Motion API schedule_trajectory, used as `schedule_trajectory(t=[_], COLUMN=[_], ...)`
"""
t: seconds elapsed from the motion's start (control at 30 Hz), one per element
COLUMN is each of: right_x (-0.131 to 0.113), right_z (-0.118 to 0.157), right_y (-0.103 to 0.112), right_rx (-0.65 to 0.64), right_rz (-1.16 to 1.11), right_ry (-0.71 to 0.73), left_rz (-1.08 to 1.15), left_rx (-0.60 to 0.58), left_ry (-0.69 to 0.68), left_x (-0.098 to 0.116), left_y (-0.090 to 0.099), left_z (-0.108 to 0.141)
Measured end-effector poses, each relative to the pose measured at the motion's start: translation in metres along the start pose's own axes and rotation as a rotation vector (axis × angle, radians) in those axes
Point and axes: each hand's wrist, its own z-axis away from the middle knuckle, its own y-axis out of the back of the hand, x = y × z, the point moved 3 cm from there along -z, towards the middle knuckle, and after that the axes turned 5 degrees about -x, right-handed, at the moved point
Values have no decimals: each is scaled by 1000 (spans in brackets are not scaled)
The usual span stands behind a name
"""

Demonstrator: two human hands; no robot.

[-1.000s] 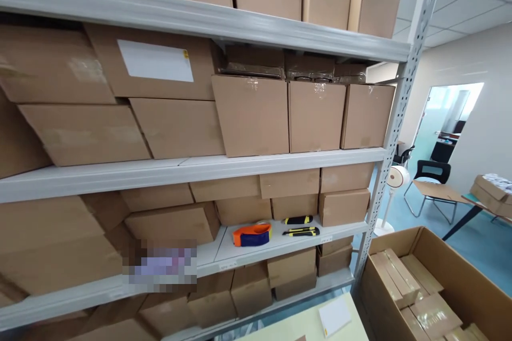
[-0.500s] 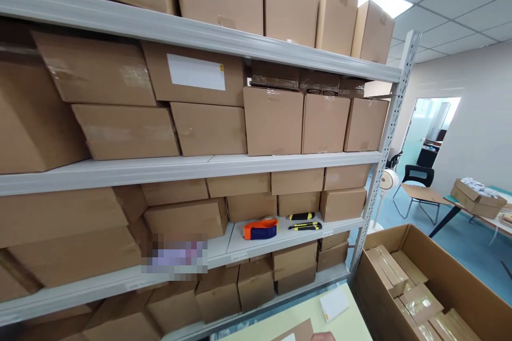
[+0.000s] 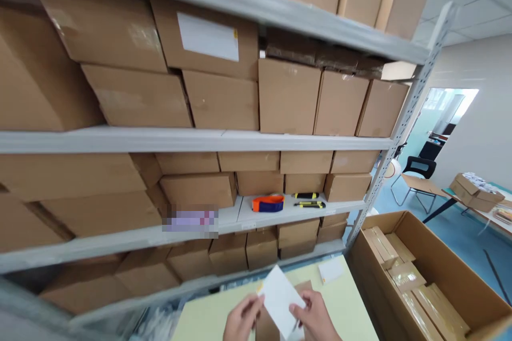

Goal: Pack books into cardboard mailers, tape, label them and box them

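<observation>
Near the bottom of the head view I hold up a white label [image 3: 279,295] with a yellow mark at its left corner. My left hand [image 3: 243,318] is closed, pinching that corner between thumb and fingers. On the opposite edge my right hand [image 3: 316,315] is closed too, its thumb lying over the label. Beneath the label is a brown cardboard piece [image 3: 266,325], mostly hidden by it and by my hands, so whether it is a box I cannot tell. A white card [image 3: 331,269] rests on the pale yellow tabletop [image 3: 356,303] behind my right hand.
Ahead stands a metal shelf rack [image 3: 256,143] full of cardboard boxes. One shelf carries an orange-and-blue strap roll [image 3: 268,203] and yellow-black utility knives [image 3: 310,204]. At right, a large open carton [image 3: 448,256] holds smaller boxes. Farther off are a chair [image 3: 418,170] and a table.
Both hands have come into view at the bottom, holding the white label. My view has tilted down, so the shelves sit higher and more of the tabletop shows.
</observation>
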Motion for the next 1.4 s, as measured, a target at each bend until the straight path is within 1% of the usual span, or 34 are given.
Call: schedule_trajectory(t=[0.1,0.17,0.2,0.27,0.33,0.47,0.53,0.6,0.67,0.73,0.83,0.9,0.97,1.07,1.27,1.4], right_x=[-38,-62,-72,-86,-96,-106,-107,-106,-105,-103,-101,-98,-96,-93,-89,-79], right_z=[18,31,36,45,52,61,62,59,55,51,46,44,43,44,44,40], right_y=[-1,2,4,8,11,13,12,11,11,12,14,14,14,14,17,20], right_rx=[-25,-17,-12,3,46,150,190,216,223,205,108,37,10,20,2,-37], right_rz=[1,11,31,55,51,54,52,43,41,47,37,12,-14,-49,-55,-37], right_ry=[4,0,-7,-20,-13,14,23,34,40,34,-3,-33,-49,-53,-98,-131], left_rz=[44,75,89,136,202,212,194,200,225,238,214,198,192,177,178,152], left_rx=[44,71,77,98,65,-183,-243,-231,-171,-101,-16,13,27,32,59,46], left_ry=[-43,-75,-99,-118,-128,-130,-97,-62,-35,-21,-35,-61,-85,-93,-88,-130], left_x=[45,69,77,86,88,83,76,68,60,55,53,55,57,59,54,53], left_y=[4,5,5,4,1,-19,-31,-41,-48,-50,-48,-46,-43,-43,-46,-49], left_z=[2,5,7,10,15,34,44,51,53,52,50,49,50,53,54,52])
